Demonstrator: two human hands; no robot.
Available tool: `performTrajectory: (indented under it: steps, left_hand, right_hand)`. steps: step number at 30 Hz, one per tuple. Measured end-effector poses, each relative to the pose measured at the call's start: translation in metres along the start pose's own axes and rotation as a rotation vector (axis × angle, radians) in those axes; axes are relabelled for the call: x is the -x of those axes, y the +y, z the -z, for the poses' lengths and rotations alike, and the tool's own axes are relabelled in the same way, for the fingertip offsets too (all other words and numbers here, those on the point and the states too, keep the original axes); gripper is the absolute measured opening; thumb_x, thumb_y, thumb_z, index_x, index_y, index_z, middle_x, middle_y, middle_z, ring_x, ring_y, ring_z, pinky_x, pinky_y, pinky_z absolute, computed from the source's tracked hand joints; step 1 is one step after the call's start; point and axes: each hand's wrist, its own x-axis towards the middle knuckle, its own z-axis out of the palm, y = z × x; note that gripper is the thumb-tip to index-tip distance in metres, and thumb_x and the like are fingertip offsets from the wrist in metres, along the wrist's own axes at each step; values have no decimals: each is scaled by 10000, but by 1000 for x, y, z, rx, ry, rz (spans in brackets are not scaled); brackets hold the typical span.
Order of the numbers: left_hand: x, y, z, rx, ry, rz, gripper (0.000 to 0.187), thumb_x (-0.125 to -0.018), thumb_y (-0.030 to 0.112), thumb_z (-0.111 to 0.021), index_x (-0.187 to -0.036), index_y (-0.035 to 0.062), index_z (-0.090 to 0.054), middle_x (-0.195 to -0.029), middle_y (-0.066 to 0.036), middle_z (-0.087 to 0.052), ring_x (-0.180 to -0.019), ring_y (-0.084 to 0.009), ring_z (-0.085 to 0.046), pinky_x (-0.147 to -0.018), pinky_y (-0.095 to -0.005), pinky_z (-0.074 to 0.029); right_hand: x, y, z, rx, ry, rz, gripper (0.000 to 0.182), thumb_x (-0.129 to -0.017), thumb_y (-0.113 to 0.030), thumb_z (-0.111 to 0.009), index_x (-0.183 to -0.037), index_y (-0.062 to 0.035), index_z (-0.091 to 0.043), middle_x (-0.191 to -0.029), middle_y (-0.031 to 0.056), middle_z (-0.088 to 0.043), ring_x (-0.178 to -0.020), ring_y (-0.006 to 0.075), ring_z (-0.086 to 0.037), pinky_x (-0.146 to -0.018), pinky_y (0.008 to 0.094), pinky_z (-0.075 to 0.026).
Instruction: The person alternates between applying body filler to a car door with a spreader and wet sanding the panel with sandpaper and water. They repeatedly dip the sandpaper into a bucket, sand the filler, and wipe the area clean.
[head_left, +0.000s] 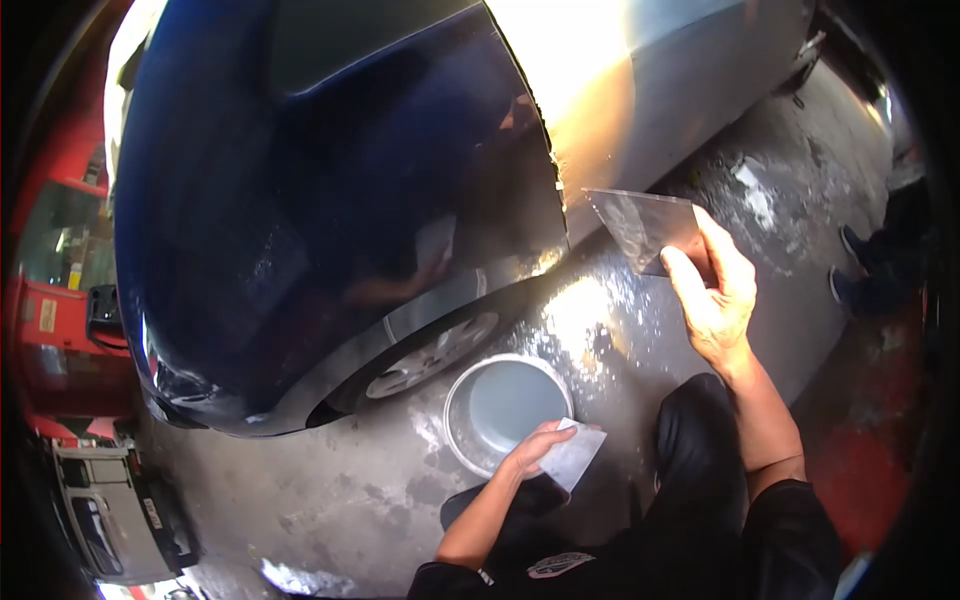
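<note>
My right hand (718, 290) is raised beside the dark blue car (390, 170), pinching a dark, thin, see-through-looking sheet (640, 222) between thumb and fingers. The sheet's far corner points toward the edge of the car's panel. Lower down, my left hand (537, 450) grips a pale grey rectangular sheet (572, 458) close to the rim of a round bucket (452, 425). Cloudy, bluish-grey liquid (510, 400) fills part of this bucket. My left fingers are partly hidden behind the pale sheet.
The car's wheel (435, 355) is just behind the bucket. Bright light falls on a pale body panel (700, 90). Wet patches shine on the concrete floor (300, 500). Another person's shoes (845, 268) stand at right; a light-coloured vehicle (110, 510) is at lower left.
</note>
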Motion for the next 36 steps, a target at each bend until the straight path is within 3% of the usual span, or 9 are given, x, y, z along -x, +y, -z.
performTrajectory:
  steps: [4, 9, 15, 18, 20, 22, 24, 26, 36]
  left_hand:
    - [-29, -19, 31, -131, 68, -143, 461, -1062, 295, -638, -1393, -26, -643, -1248, -105, -736, -1064, -170, -721, -949, -316, -565]
    - [-66, -35, 39, -355, 63, -159, 399, -1044, 301, -686, -1286, -16, -701, -1167, -69, -754, -1039, -142, -704, -941, -313, -551]
    - [-50, -11, -17, -672, 111, -256, 396, -1034, 340, -713, -1201, -19, -732, -1092, -23, -752, -1011, -69, -629, -903, -274, -510]
    - [-54, -16, -20, -714, 141, -263, 392, -1035, 343, -711, -1189, -16, -733, -1084, -18, -752, -1002, -70, -632, -898, -277, -513]
    - [-56, -19, -21, -727, 142, -276, 390, -1037, 341, -709, -1191, -16, -732, -1085, -19, -752, -1000, -69, -633, -896, -277, -514]
    - [-56, -18, -21, -742, 142, -288, 388, -1038, 339, -708, -1193, -16, -731, -1087, -20, -752, -998, -68, -633, -894, -278, -514]
    - [-54, -15, -23, -736, 154, -266, 379, -1044, 329, -702, -1197, -17, -729, -1083, -23, -753, -995, -72, -635, -893, -279, -516]
    - [-53, -13, -19, -750, 168, -271, 381, -1046, 327, -700, -1201, -21, -727, -1086, -27, -754, -998, -74, -636, -898, -281, -517]
    - [-49, -10, -15, -781, 159, -311, 403, -1048, 328, -697, -1203, -43, -722, -1083, -33, -756, -991, -71, -631, -902, -282, -515]
  right_hand:
    - [-27, 13, 0, 241, 62, 356, 532, -941, 123, -676, -1455, 68, -553, -992, 54, -716, -799, 50, -601, -752, 189, -487]
    - [-75, -11, -17, 257, 140, 705, 622, -941, 73, -693, -1530, -53, -539, -725, 30, -672, -641, 36, -563, -633, 208, -501]
    - [-128, -30, -23, 293, 200, 1016, 592, -926, 5, -693, -1497, -101, -581, -837, 154, -745, -666, 197, -700, -688, 313, -570]
    - [-133, -47, -20, 409, 98, 850, 575, -927, -17, -682, -1486, -106, -583, -937, 210, -749, -696, 299, -715, -717, 361, -570]
    - [-143, -45, -26, 360, 166, 1041, 573, -925, -29, -681, -1484, -103, -581, -901, 228, -717, -654, 328, -671, -709, 375, -555]
    - [-140, -53, -23, 481, 19, 746, 485, -901, 23, -594, -1385, -15, -610, -1192, 174, -708, -1117, 387, -661, -961, 435, -525]
    - [-143, -55, -26, 503, 49, 824, 561, -949, -27, -582, -1506, -36, -520, -1253, 137, -695, -1099, 380, -672, -899, 415, -554]
    - [-150, -48, -32, 391, 56, 803, 584, -924, -28, -677, -1494, -104, -570, -867, 225, -699, -637, 349, -638, -695, 387, -546]
    - [-148, -48, -42, 478, 46, 904, 568, -939, -54, -656, -1496, -104, -557, -878, 276, -657, -698, 416, -648, -715, 432, -555]
